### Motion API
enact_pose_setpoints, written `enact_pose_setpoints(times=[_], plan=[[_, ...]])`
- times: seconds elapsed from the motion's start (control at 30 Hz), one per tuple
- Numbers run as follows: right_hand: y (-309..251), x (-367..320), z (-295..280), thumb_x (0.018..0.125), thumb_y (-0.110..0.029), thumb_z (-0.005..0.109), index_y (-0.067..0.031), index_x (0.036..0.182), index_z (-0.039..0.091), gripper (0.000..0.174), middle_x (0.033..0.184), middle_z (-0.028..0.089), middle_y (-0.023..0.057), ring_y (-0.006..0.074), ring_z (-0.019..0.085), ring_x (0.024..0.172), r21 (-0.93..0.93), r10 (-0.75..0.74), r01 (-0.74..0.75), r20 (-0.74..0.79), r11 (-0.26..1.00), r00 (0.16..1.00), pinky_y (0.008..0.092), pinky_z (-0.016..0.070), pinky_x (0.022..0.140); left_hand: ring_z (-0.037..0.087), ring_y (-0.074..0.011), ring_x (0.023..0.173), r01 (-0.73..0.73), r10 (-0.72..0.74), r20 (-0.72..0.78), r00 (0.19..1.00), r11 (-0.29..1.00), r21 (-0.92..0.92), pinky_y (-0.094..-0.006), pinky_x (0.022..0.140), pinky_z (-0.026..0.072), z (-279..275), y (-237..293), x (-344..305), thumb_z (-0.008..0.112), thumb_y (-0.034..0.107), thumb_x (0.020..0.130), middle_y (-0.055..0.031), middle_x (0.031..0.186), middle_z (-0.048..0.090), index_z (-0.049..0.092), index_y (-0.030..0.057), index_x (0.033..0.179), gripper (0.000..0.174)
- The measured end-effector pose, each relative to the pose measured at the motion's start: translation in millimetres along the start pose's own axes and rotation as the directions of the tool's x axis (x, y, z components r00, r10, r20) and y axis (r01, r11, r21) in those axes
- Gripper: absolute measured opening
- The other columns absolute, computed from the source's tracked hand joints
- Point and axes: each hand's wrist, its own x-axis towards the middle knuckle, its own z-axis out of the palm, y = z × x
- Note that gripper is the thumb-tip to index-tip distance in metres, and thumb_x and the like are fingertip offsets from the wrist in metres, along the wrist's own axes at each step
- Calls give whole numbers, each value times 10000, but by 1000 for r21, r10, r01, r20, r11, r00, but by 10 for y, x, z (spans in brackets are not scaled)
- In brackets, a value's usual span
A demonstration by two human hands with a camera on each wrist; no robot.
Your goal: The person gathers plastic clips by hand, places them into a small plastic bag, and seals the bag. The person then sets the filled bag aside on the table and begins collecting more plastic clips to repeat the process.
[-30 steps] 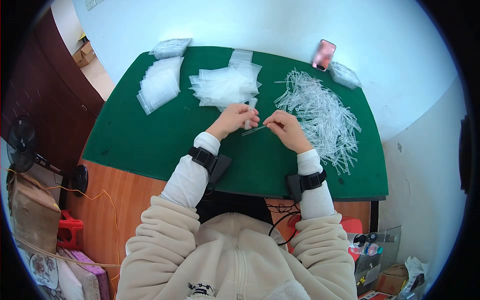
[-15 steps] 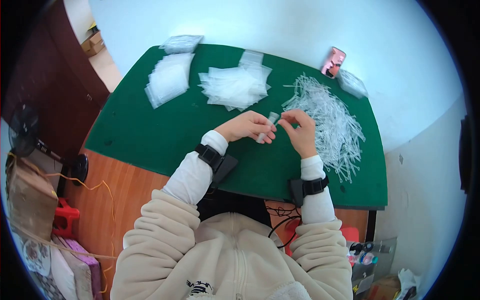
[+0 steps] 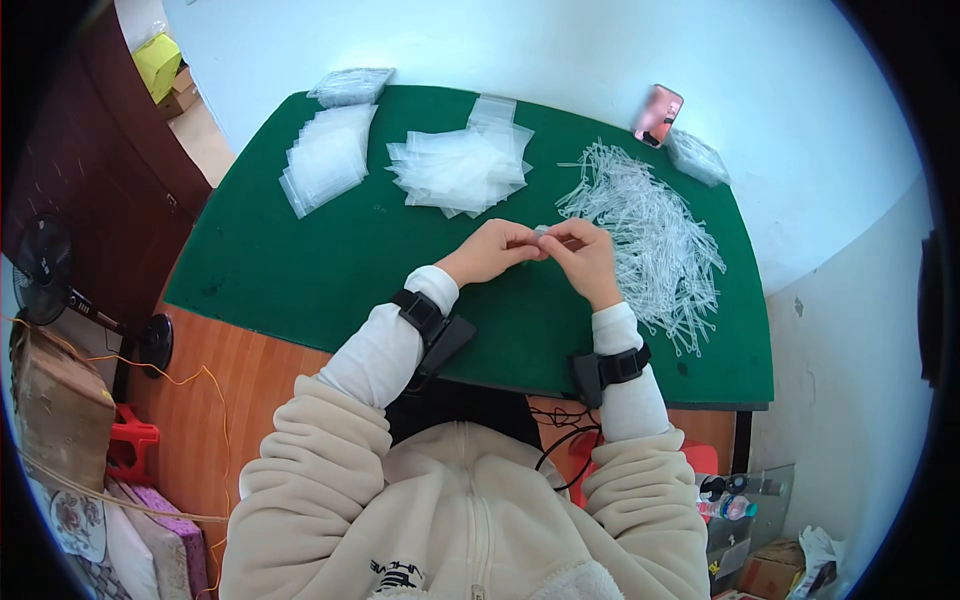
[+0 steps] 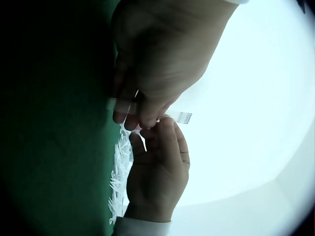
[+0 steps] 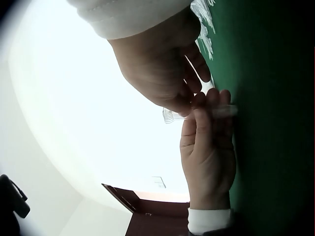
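My left hand (image 3: pixel 490 252) grips a small bundle of clear plastic sticks (image 4: pixel 183 117), its evenly lined ends poking out past the fingers. My right hand (image 3: pixel 588 262) meets it fingertip to fingertip, thumb and forefinger pinching at that same bundle. In the right wrist view the bundle (image 5: pixel 170 116) runs across the left fingers, its middle hidden by both hands. To the right of the hands spreads a big loose pile of clear plastic sticks with looped ends (image 3: pixel 655 245). Beyond the hands lies a heap of clear plastic bags (image 3: pixel 455 168).
A fanned stack of clear bags (image 3: pixel 325 160) lies on the green table (image 3: pixel 270 270) at the left. Filled clear packs stand at the back left (image 3: pixel 352 86) and back right (image 3: pixel 697 158). A pink phone (image 3: pixel 658 115) leans against the wall.
One second ago the right hand held thin sticks apart from the left hand's bundle. The hands have since come together at the bundle, and the loose sticks no longer show separately.
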Motion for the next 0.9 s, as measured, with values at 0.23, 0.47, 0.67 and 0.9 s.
enact_pose_setpoints(times=[0.23, 0.47, 0.67, 0.9], plan=[[34, -17, 12, 727, -48, 681, 11, 756, 630, 84, 701, 596, 30, 80, 572, 608, -89, -24, 27, 30, 996, 999, 200, 456, 554, 561, -64, 761, 26, -26, -6, 1000, 995, 99, -229, 722, 455, -17, -21, -4, 583, 110, 856, -28, 819, 646, 637, -11, 948, 162], [-22, -27, 41, 734, -76, 690, -4, 759, 633, 95, 697, 587, -1, 46, 533, 601, -136, -37, 40, 28, 990, 999, 175, 415, 539, 513, -35, 696, 43, -40, -25, 999, 990, 134, -219, 655, 435, -24, -16, -10, 611, 136, 846, -5, 739, 626, 639, -9, 940, 175], [-7, -15, 34, 737, -71, 687, -4, 758, 630, 90, 696, 585, -1, 44, 531, 603, -141, -31, 37, 45, 989, 999, 177, 416, 539, 522, -39, 700, 45, -42, -25, 999, 990, 133, -219, 662, 439, -45, 0, -14, 614, 132, 841, -9, 749, 633, 645, -8, 936, 173], [22, -13, 22, 744, -72, 682, -6, 760, 627, 88, 698, 595, 2, 46, 548, 616, -156, -23, 29, 44, 987, 999, 178, 429, 550, 531, -43, 705, 41, -38, -29, 999, 993, 111, -218, 666, 442, -40, -23, -11, 616, 125, 837, -16, 754, 638, 647, -7, 940, 171]])
